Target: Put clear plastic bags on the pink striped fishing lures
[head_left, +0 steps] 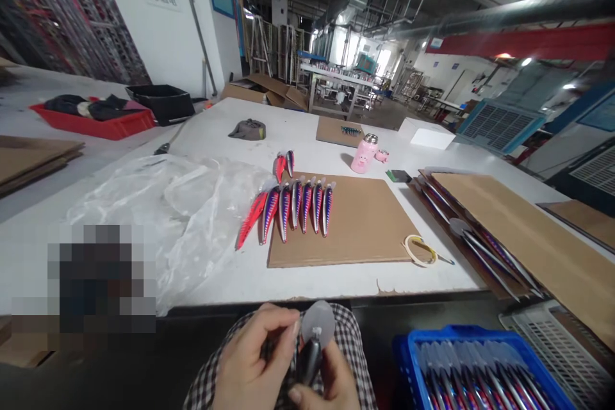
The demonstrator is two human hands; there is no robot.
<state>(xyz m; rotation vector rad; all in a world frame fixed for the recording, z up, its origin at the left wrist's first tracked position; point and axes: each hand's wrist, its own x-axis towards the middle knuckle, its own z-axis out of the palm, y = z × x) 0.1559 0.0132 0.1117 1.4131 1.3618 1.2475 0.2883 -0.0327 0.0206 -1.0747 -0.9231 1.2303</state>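
Over my lap, my right hand (336, 379) holds a dark fishing lure (310, 359), its round clear lip (319, 321) pointing up and away from me. My left hand (257, 355) is closed in a pinch right beside the lip. Whatever sits between those fingertips is too small or hidden to make out. Ahead on the table, a row of purple, pink and silver lures (306, 205) lies partly on a flat cardboard sheet (365, 224). Two more lures (284, 165) lie just behind the row.
A blue basket (408, 359) of lures stands at my right, below stacked cardboard with lures (490, 256) between. A yellowish ring (408, 250) lies on the sheet's right corner. Clear plastic (192, 205) covers the table's left. A pink bottle (364, 155) stands farther back.
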